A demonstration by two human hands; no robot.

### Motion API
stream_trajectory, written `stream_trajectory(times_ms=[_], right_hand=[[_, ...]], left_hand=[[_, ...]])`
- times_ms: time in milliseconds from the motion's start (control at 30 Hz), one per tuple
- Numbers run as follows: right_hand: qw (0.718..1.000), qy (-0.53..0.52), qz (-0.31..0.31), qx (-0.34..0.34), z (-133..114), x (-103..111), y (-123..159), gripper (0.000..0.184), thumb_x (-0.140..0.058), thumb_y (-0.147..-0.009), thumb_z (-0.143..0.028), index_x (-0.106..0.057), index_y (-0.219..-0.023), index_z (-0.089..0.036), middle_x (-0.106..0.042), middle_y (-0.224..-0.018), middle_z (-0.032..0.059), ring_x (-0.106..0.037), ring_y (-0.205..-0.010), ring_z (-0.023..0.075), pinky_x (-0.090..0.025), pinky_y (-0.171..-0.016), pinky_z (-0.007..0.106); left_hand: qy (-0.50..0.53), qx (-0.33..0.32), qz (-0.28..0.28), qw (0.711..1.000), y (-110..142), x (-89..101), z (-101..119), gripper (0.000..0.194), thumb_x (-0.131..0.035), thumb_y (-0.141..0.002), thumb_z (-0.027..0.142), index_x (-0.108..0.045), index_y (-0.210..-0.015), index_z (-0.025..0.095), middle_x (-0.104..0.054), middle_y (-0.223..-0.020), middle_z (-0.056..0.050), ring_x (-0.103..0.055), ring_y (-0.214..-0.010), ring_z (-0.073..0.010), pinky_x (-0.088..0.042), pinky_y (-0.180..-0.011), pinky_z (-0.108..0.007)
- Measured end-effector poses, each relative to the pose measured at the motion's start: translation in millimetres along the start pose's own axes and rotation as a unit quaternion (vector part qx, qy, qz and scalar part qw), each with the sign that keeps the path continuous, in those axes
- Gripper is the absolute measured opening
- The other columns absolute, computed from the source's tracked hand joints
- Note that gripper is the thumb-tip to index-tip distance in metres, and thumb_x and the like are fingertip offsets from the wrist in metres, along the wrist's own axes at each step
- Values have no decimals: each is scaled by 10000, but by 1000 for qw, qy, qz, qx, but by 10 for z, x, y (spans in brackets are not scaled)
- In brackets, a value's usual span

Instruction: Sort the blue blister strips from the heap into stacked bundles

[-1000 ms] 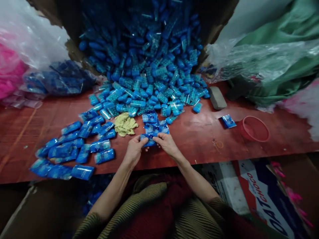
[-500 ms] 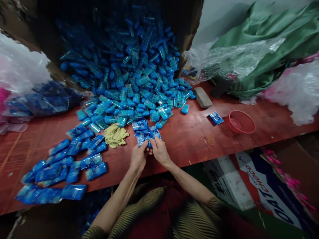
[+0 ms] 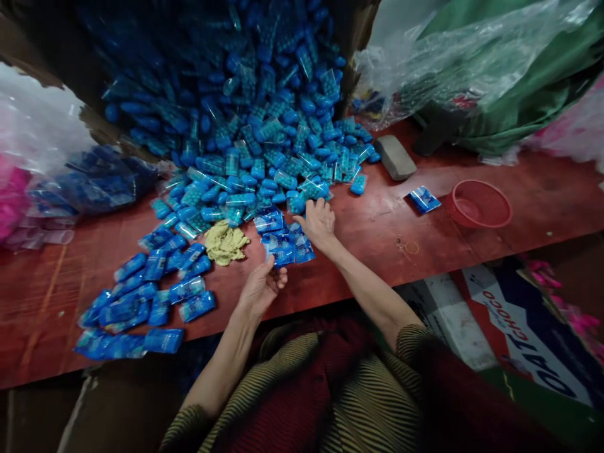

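Note:
My left hand (image 3: 264, 283) is at the table's front, its thumb on the lower edge of a flat blue printed wrapper (image 3: 282, 250) and its other fingers curled below. More flat blue wrappers (image 3: 268, 221) lie just behind and beside it. My right hand (image 3: 319, 223) reaches to the front edge of a large heap of clear, blue-capped bottles (image 3: 274, 157) filled with small blue-green balls. Its thumb is apart from the fingers, and the fingertips are by a bottle (image 3: 296, 202). On the left lie several bottles in blue wrappers (image 3: 160, 306).
A crumpled yellow-green cloth (image 3: 225, 243) lies left of the wrappers. Rightward are a grey block (image 3: 395, 157), a blue packet (image 3: 423, 199) and a red plastic basket (image 3: 481, 204). A torn cardboard box (image 3: 361, 38) surrounds the heap. Plastic bags (image 3: 51, 126) stand left; printed cartons (image 3: 519, 340) are below the table.
My hands have parted. The right hand has moved forward from the wrappers to the bottle heap, while the left stays at the wrapper's front edge. The view has shifted slightly.

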State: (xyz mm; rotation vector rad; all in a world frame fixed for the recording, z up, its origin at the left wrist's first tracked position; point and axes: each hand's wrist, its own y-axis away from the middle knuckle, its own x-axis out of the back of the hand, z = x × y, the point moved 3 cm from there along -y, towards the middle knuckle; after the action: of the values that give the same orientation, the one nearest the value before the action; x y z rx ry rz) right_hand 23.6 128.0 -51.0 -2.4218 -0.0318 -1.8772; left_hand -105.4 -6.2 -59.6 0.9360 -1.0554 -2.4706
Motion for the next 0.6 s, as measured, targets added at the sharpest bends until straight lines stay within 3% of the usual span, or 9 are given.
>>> stream_trajectory(times_ms=[167,267,400,500,533,600], right_hand=[[999,13,-38,-12,180,-28,28,240,-359,-922,-188,-515,-1103,-159,-500,-1117,162,-494,-981,270,-434,-730,355],[999,17,-42,-7,350,6,178,258,-446,-898,-259,-519,-1132,-180,-517,-1103,154,-493,-985,289,-433,-730,366],[1000,4,-7,10,430,119,453,321,-514,-870,-274,-531,-1173,-170,-543,-1125,169,-489,-1027,319,-409,-820,441],[991,-131,14,26,328,267,649,391,-515,-873,-321,-503,-1234,-173,-533,-1207,164,-487,-1088,316,-397,-877,458],[976,-211,-17,42,266,289,699,423,-514,-872,-338,-477,-1264,-184,-551,-1192,145,-516,-1060,288,-417,-862,431],[916,-371,-130,81,118,273,776,468,-530,-854,-333,-435,-1294,-204,-613,-1058,85,-580,-915,212,-457,-784,356]], left_hand=[[34,64,-30,997,39,88,5,182,-495,-878,224,-521,-714,150,-552,-528,-19,-487,-418,-95,-354,-369,-172],[48,67,-58,995,45,124,1,228,-493,-881,250,-495,-670,165,-501,-483,1,-457,-404,-95,-340,-363,-166],[44,65,-81,994,10,153,-37,222,-483,-883,250,-526,-683,163,-546,-510,-18,-498,-436,-104,-383,-397,-177],[-16,40,-109,993,-29,159,-57,187,-607,-805,288,-554,-688,152,-577,-518,-27,-534,-442,-121,-391,-393,-192],[-49,26,-128,990,-38,152,-57,201,-646,-772,308,-565,-690,145,-587,-522,-32,-546,-444,-128,-394,-391,-197],[-109,-5,-162,981,-53,131,-45,234,-704,-716,335,-591,-711,130,-612,-550,-39,-568,-459,-135,-414,-405,-208]])
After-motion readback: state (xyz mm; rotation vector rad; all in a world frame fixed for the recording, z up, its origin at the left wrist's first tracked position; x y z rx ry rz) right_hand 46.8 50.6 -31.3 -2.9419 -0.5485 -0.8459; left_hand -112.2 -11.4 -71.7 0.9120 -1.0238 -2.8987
